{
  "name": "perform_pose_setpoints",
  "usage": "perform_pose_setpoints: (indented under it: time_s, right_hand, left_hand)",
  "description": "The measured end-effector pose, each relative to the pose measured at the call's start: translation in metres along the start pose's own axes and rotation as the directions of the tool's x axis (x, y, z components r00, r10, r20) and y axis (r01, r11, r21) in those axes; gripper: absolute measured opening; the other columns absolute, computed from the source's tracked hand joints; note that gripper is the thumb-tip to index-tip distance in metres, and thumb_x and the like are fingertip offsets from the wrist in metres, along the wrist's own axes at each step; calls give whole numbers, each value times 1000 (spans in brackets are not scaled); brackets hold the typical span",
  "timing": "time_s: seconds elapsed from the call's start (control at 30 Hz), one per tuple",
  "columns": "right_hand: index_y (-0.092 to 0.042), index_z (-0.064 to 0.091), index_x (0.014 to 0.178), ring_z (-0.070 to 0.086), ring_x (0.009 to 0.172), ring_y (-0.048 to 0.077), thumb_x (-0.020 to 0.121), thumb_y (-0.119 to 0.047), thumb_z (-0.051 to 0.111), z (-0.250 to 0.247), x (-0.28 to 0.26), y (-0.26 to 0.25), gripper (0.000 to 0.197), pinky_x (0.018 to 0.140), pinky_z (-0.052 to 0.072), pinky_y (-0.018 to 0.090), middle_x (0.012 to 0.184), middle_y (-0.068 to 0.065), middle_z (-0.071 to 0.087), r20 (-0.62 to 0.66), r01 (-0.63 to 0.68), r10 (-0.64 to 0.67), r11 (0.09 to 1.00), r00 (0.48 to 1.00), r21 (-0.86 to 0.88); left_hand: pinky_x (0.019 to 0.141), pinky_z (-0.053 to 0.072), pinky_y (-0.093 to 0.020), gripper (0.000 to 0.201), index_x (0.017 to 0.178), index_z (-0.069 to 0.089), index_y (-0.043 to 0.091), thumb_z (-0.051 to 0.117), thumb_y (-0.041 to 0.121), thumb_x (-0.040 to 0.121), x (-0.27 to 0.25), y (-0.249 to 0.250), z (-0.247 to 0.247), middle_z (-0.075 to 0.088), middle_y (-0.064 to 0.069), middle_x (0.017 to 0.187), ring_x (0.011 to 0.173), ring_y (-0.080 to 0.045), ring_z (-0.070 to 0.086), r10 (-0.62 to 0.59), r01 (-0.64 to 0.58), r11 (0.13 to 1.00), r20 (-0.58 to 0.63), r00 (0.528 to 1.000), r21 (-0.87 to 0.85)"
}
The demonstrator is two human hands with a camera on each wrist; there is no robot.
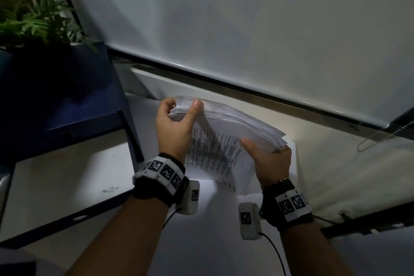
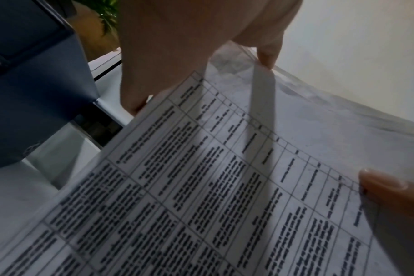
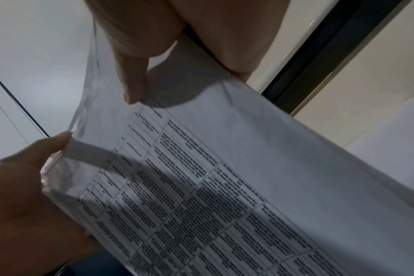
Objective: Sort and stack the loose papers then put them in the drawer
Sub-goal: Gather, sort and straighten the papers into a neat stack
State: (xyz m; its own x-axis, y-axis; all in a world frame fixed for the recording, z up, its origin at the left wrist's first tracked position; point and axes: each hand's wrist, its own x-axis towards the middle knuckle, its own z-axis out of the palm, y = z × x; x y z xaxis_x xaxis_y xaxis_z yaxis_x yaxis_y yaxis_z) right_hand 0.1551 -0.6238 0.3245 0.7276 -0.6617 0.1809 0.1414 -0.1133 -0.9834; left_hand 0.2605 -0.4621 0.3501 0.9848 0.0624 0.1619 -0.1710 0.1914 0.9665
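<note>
A thick stack of white papers (image 1: 237, 121) is held in the air over a white desk, tilted with its far edge up. The sheet facing me carries a printed table (image 1: 212, 150). My left hand (image 1: 183, 107) pinches the stack's far left corner, thumb on the near face and fingers behind. My right hand (image 1: 264, 148) grips the lower right corner, thumb on the printed face. The left wrist view shows the printed sheet (image 2: 225, 186) under the left fingers (image 2: 267, 54). In the right wrist view the same sheet (image 3: 248, 186) runs below the right fingers (image 3: 132, 87).
A dark blue cabinet or box (image 1: 67, 101) stands at the left, with a green plant (image 1: 38, 22) behind it. More white sheets (image 1: 292, 163) lie on the desk under the stack. A white blind (image 1: 246, 18) with a bead chain (image 1: 376, 139) closes the far side.
</note>
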Motion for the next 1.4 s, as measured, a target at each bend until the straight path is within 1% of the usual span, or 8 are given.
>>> perform_pose_setpoints:
  time_s: [0.17,0.3,0.57,0.73,0.93,1.1,1.23,1.4]
  right_hand:
    - [-25,71,88,72,78,2,74,-3,80,2,-5,-3,28,72,56,17,80,-17,75,38,35,-35,999,999,-10]
    - [-22,72,93,73,84,11,74,-4,81,1,-6,-3,27,78,58,26,88,-7,76,24,35,-34,999,999,-6]
    - [-27,72,87,72,80,8,71,-13,84,2,0,-2,24,78,59,32,81,-11,75,-32,17,-18,999,999,-36]
    - [-14,74,95,73,88,25,67,-14,87,-14,15,6,30,81,59,44,92,6,76,-86,-55,57,998,995,28]
    - [-20,61,107,68,99,22,76,-17,81,-8,7,32,37,85,56,38,100,-5,70,-48,-179,175,979,983,-97]
    - [-28,61,102,71,87,10,66,-9,87,-8,3,27,48,72,59,27,99,-5,71,-53,-134,134,991,990,4]
    - [-10,63,111,72,89,17,62,-1,86,-4,-2,18,54,72,58,27,99,4,73,-27,-128,133,983,991,134]
    - [-21,63,96,63,72,15,64,-35,82,-2,14,-8,40,69,56,33,80,-1,67,-186,34,-10,991,982,130]
  left_hand:
    - [57,44,-12,27,89,53,29,78,35,78,1,3,7,60,10,75,57,7,56,-20,20,1000,-54,998,5]
    - [59,49,-25,22,88,56,25,75,30,77,5,-1,7,67,2,83,65,-11,61,-12,11,999,-35,999,-33]
    - [58,43,-13,14,89,52,19,56,7,83,7,-2,8,54,4,81,62,3,51,52,-61,992,-86,995,-111]
    - [83,56,-26,39,112,50,28,75,26,82,6,-33,-17,62,4,106,94,-10,65,-10,10,1000,261,965,2]
    - [63,47,-12,7,96,60,12,64,15,91,-11,-45,-5,65,9,78,67,6,61,-33,11,990,150,988,144]
    - [82,54,-28,40,106,51,27,76,31,75,-9,-42,-20,65,6,99,89,-5,65,-54,47,998,165,985,43]
    - [89,55,-28,67,110,46,38,87,28,59,-15,-44,-24,64,-1,111,103,-11,66,-107,117,993,258,960,-24]
    - [76,58,-21,46,105,58,17,81,7,66,-12,-41,-19,69,1,98,86,-3,70,-93,97,995,222,971,-8]
